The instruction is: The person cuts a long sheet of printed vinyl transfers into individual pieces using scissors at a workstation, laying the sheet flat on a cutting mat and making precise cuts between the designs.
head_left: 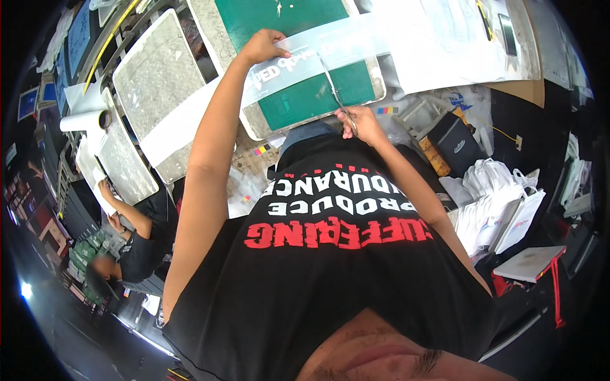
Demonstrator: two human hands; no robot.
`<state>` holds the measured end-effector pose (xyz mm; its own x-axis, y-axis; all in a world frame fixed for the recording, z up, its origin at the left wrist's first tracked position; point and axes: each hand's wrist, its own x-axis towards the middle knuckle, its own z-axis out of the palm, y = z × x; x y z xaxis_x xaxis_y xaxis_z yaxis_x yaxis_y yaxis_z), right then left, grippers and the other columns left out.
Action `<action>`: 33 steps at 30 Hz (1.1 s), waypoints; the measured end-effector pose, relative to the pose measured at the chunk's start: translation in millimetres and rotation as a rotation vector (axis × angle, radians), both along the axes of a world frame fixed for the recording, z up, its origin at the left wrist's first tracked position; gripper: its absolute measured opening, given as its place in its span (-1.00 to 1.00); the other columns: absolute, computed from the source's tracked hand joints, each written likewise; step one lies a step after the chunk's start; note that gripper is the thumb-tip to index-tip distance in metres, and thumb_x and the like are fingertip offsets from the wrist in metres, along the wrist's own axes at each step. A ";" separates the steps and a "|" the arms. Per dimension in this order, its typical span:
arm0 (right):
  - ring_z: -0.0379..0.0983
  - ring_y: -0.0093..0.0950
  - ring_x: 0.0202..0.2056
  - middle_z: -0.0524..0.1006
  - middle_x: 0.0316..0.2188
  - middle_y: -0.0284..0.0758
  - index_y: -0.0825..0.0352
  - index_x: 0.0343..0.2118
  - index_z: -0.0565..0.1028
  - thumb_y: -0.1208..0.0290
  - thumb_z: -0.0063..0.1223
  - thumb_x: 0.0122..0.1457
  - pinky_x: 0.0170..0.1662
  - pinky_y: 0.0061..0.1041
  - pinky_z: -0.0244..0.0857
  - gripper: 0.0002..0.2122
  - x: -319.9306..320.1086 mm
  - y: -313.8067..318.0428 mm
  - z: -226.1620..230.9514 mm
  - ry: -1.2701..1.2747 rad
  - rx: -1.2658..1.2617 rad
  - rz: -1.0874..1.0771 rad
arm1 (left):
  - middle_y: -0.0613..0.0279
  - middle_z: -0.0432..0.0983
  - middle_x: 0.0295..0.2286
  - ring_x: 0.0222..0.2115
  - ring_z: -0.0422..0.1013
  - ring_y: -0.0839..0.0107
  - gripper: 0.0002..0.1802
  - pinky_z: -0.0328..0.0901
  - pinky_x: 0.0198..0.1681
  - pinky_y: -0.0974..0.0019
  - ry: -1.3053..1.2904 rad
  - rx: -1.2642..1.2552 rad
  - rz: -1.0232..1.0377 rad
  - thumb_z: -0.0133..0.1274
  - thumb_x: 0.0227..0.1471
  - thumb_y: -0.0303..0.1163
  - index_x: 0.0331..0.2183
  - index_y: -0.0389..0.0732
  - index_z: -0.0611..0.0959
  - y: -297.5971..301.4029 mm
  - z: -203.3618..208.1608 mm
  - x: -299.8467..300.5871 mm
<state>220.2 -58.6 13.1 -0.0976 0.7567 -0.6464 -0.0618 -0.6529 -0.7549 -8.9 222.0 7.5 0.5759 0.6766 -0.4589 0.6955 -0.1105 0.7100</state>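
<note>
My left hand [265,47] grips the edge of a translucent film strip [291,81] with white lettering, fingers closed on it. The strip stretches across a green-topped board [295,108] with pale worn ends. In my right hand [363,124] are metal scissors [335,90], my fingers in the handle loops. Their blades point away from me and lie at the film, to the right of my left hand. Whether the blades are parted is too fine to tell.
Large white sheets [445,44] lie at the right, a dark flat device [507,34] on them. Below are a black box [454,145] and white bags [489,203]. Left are grey worn boards [162,73], a white roll [86,121] and a co-worker [136,244] with hands at a board.
</note>
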 end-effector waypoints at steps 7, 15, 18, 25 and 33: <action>0.41 -0.62 -0.67 0.40 -0.70 -0.40 0.46 -0.22 0.52 -0.05 0.07 0.21 -0.61 -0.67 0.24 -0.49 -7.7 49.2 1.8 0.093 -0.046 -0.031 | 0.11 0.64 -0.44 -0.43 0.51 0.33 -0.57 0.36 -0.28 0.30 -0.020 -0.068 -0.022 0.42 -0.34 -0.33 -0.31 -0.28 0.71 -4.2 3.5 5.5; 0.40 -0.64 -0.71 0.42 -0.74 -0.42 0.45 -0.35 0.57 0.04 0.23 0.13 -0.64 -0.64 0.25 -0.57 -1.2 59.1 -1.3 0.046 -0.072 -0.043 | 0.26 0.64 -0.45 -0.44 0.47 0.49 -0.60 0.34 -0.29 0.40 -0.084 -0.149 -0.159 0.39 -0.26 -0.37 -0.29 -0.30 0.70 -7.2 7.3 2.4; 0.38 -0.65 -0.71 0.43 -0.72 -0.41 0.44 -0.35 0.57 0.04 0.23 0.13 -0.65 -0.65 0.22 -0.57 -3.7 77.8 -1.6 0.040 -0.026 -0.050 | 0.26 0.63 -0.45 -0.43 0.47 0.50 -0.59 0.34 -0.28 0.41 -0.076 -0.160 -0.172 0.40 -0.28 -0.37 -0.29 -0.30 0.70 -4.6 11.4 7.8; 0.37 -0.67 -0.63 0.46 -0.63 -0.41 0.51 -0.22 0.56 0.25 0.38 0.02 -0.57 -0.64 0.21 -0.59 -0.3 84.5 9.8 0.150 -0.090 -0.054 | 0.30 0.63 -0.44 -0.42 0.46 0.53 -0.58 0.33 -0.28 0.42 -0.090 -0.261 -0.142 0.41 -0.28 -0.36 -0.29 -0.30 0.70 -7.1 20.6 -3.0; 0.53 -0.48 -0.27 0.62 -0.23 -0.14 0.43 -0.02 0.52 0.35 0.47 -0.18 -0.15 -0.51 0.40 -0.40 54.2 136.9 16.1 -0.409 0.268 -0.153 | 0.29 0.61 -0.40 -0.41 0.45 0.53 -0.61 0.32 -0.24 0.42 -0.072 -0.160 -0.050 0.36 -0.21 -0.37 -0.27 -0.28 0.65 -11.9 37.6 -13.4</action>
